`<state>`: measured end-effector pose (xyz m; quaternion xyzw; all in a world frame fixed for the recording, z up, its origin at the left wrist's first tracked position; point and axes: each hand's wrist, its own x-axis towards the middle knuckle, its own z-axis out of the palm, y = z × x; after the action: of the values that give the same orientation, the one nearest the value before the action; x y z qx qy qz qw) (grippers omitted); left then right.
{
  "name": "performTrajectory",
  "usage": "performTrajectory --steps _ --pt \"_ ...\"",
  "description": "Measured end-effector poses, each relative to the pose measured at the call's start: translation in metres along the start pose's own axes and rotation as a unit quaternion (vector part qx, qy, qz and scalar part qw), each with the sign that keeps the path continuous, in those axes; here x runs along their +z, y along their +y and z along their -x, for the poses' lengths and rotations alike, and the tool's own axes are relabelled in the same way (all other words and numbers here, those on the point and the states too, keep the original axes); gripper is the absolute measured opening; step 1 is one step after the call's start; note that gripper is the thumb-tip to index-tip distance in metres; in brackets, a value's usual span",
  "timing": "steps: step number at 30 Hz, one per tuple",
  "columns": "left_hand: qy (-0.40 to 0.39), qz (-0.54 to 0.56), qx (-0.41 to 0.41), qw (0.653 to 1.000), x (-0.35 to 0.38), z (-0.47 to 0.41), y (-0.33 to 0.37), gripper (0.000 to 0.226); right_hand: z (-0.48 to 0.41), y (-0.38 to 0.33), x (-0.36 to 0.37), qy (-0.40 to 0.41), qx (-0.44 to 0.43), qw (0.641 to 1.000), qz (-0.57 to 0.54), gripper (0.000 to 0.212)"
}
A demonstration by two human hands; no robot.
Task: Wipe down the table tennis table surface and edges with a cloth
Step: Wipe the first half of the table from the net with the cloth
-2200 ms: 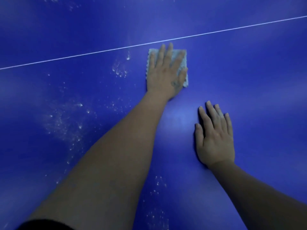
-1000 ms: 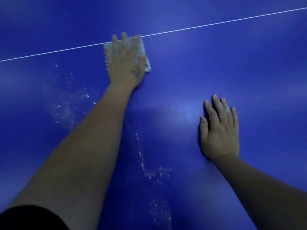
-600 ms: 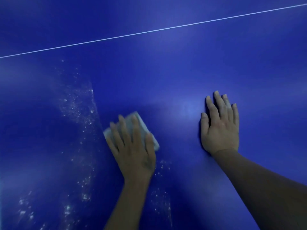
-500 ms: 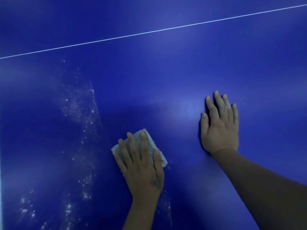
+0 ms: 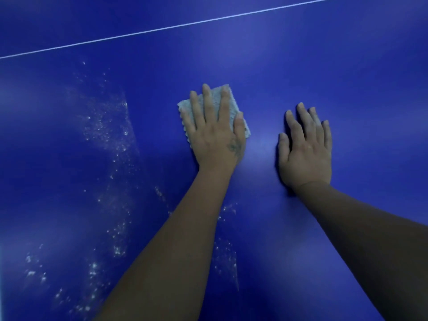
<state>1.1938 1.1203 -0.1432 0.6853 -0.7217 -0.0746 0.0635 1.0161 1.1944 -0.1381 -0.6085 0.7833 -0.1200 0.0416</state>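
Pale grey-blue folded terry cloth [image 5: 184, 107] lies flat on the deep blue table-tennis counter [image 5: 347, 77], below the thin white line [image 5: 185, 25] and well apart from it. The left hand [image 5: 215, 133] is on top of it. Its grip is spread: fingers straight and fanned, palm pressing down, nothing curled round the cloth. The right hand [image 5: 305, 154] is also below the line, just beside the left and toward the line's right end. It lies flat on bare counter, fingers straight and close together, holding nothing. Reads as a brace.

Handling, as judged: the cloth is light, soft and limp, with a scalloped edge showing by the little finger. On this smooth, glossy surface it would likely bunch or slide out from under a loose palm. Best taken with a flat palm over the middle of the fold, fingertips at the leading edge, even pressure. The counter is stiff, no give.

White dusty specks [image 5: 111, 133] trail down from the line toward its left end, with a fainter patch beside the left forearm. That band looks unwiped.

Poor view: most of the cloth sits under the hand, so the fold count is unclear. It is possibly damp, cannot tell. The counter edges are out of frame. Both arms are cut off at the bottom.
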Motion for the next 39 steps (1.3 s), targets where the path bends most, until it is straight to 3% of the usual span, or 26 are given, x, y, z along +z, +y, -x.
performTrajectory --steps 3,10,15,19,28,33,39 --pt "0.006 0.007 0.071 0.997 0.002 0.067 0.001 0.065 0.002 0.001 -0.001 0.005 -0.004 1.0 -0.005 0.056" --pt "-0.032 0.035 0.145 0.988 0.0 0.226 -0.007 0.068 0.01 0.003 -0.013 0.012 -0.039 0.999 -0.021 0.056" --pt "-0.017 0.032 0.169 0.985 -0.001 0.168 0.001 0.064 0.066 0.013 -0.025 0.027 -0.089 0.995 -0.02 0.053" --pt "-0.009 0.021 0.131 0.991 -0.002 0.103 0.017 0.062 0.139 0.027 -0.027 -0.002 -0.072 0.997 -0.012 0.056" --pt "-0.038 0.047 0.135 0.989 0.001 0.213 0.004 0.067 0.159 0.036 -0.02 -0.009 -0.04 0.999 -0.014 0.059" --pt "-0.039 0.016 0.165 0.985 -0.001 0.115 -0.002 0.065 0.159 0.038 -0.019 -0.011 -0.033 0.999 -0.017 0.059" --pt "-0.003 0.004 0.018 1.0 -0.014 -0.011 -0.063 0.067 0.161 0.042 -0.014 -0.003 -0.042 0.999 -0.015 0.059"
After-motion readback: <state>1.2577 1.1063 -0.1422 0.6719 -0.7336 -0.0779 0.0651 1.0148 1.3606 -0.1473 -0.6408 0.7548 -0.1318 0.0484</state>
